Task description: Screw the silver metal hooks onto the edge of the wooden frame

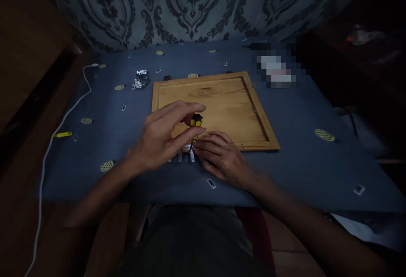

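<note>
A framed wooden panel (215, 110) lies flat on the cloth-covered table. A metal hinge (191, 155) sits at its near edge, arms jutting toward me. A screwdriver (197, 120) with a yellow and black handle stands nearly upright over the hinge. My left hand (165, 131) is around the handle, thumb across its near side, the forefinger stretched out a little apart from it. My right hand (223, 158) rests at the panel edge, fingers together and bent, fingertips at the hinge and screwdriver shaft. Their exact contact is partly hidden.
Several loose metal hinges (139, 80) lie left of the panel. A white cable (65, 118) runs down the table's left side, by a yellow strip (63, 134). A blurred pale object (275, 70) lies at the back right. A patterned curtain (193, 6) hangs behind.
</note>
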Motion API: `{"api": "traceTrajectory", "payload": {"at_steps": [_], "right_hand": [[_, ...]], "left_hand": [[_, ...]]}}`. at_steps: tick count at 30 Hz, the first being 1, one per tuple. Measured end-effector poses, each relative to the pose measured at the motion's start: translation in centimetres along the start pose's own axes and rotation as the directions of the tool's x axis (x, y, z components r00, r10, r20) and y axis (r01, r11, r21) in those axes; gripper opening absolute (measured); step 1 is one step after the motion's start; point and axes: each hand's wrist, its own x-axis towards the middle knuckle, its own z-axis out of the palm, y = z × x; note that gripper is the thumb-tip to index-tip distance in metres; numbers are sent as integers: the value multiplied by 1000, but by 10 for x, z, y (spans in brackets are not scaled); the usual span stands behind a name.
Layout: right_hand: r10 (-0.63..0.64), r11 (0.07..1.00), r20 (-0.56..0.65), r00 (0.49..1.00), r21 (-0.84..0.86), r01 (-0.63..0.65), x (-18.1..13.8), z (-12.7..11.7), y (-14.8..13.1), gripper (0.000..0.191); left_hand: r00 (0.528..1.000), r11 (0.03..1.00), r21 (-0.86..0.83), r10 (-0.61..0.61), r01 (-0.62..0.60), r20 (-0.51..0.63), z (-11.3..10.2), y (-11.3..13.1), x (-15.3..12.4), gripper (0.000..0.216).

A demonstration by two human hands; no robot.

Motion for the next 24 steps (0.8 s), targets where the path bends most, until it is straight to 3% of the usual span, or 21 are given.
{"api": "traceTrajectory", "payload": {"at_steps": [6, 12, 18, 24], "right_hand": [[-13, 1000, -6, 1000, 1, 13, 3, -2, -1, 25], [-14, 1000, -11, 1000, -4, 14, 2, -2, -1, 26], [-9, 1000, -4, 1000, -6, 9, 2, -1, -1, 26], [8, 1000, 12, 1000, 10, -8, 1, -1, 0, 27]], "left_hand": [[998, 997, -55, 56, -58, -33, 4, -3, 0, 19], [991, 996, -2, 90, -91, -102, 8, -6, -2, 19], [997, 995, -96, 30, -37, -69, 5, -3, -1, 24], [997, 996, -66, 59, -62, -55, 4, -5, -1, 21]]}}
